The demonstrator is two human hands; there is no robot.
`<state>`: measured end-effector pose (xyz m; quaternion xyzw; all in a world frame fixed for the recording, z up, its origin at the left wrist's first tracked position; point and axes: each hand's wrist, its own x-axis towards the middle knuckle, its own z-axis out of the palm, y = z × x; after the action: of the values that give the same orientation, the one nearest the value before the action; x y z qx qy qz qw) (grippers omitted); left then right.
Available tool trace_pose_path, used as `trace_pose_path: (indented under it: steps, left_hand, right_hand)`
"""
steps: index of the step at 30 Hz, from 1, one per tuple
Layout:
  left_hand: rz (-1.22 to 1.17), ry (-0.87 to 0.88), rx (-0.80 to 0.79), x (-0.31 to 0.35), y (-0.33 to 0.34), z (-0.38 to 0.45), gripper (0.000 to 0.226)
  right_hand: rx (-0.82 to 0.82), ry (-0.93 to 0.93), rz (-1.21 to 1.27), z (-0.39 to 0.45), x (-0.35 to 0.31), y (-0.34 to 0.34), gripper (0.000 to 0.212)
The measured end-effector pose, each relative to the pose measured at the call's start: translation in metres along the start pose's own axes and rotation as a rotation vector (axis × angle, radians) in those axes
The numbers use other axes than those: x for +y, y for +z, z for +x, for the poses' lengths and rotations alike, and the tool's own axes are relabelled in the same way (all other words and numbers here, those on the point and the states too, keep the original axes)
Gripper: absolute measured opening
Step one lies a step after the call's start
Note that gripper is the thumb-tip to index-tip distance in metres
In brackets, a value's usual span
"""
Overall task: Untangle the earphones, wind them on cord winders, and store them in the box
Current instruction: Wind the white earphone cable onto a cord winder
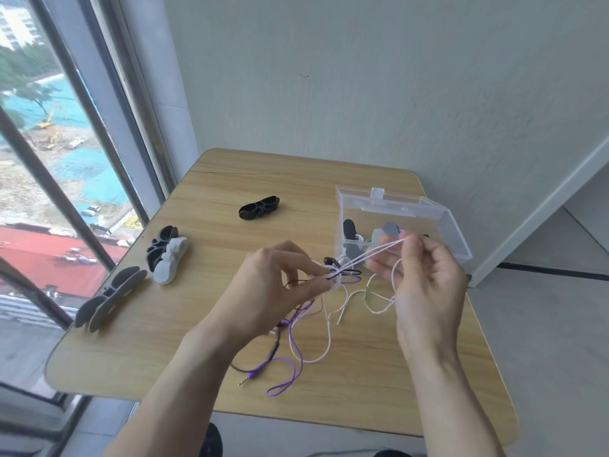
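I note my left hand (pixel 280 275) pinching the knot (pixel 336 275) above the table (pixel 164 357); my right hand (pixel 425 275) pinches the white cord (pixel 372 253), taut rightward toward the box (pixel 454 232).

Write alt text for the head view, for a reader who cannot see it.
Two bare hands work at tangled earphone cords above a wooden table: the left hand pinches the knot while the right hand pulls white strands taut. Empty cord winders lie at left, and an open clear box already holding some winders stands at right.
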<state>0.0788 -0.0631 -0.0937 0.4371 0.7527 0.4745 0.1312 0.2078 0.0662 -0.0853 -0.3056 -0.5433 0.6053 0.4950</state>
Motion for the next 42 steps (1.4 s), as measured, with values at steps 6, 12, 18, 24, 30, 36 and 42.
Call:
trace_pose_path:
  steps: [6,12,18,24,30,36,42]
  left_hand:
    - [0.062,-0.038,0.013,-0.002,-0.005,0.001,0.008]
    - [0.209,0.001,0.058,-0.006,-0.004,-0.001,0.019]
    - [-0.009,0.039,-0.03,0.003,0.005,-0.005,0.023]
    - [0.056,0.048,-0.131,0.002,0.004,-0.005,0.013]
    - [0.001,0.021,-0.034,0.005,-0.004,-0.003,0.008]
    - [-0.091,-0.005,-0.083,0.0,-0.006,-0.008,0.006]
    - [-0.143,-0.055,-0.172,-0.002,-0.003,-0.007,0.016]
  right_hand:
    - [0.091,0.082,0.188,0.002,-0.004,0.0,0.02]
    - [-0.044,0.0,-0.1,0.003,-0.002,-0.005,0.02]
    - [-0.465,0.026,0.08,-0.009,-0.018,0.004,0.02]
    - [-0.209,-0.123,0.095,-0.002,-0.018,-0.001,0.017]
    - [0.063,-0.041,0.046,0.001,-0.01,-0.004,0.018]
    - [-0.255,0.244,-0.18,0.01,-0.005,-0.009,0.032]
    - [-0.784,0.151,-0.39,0.003,-0.001,-0.012,0.052]
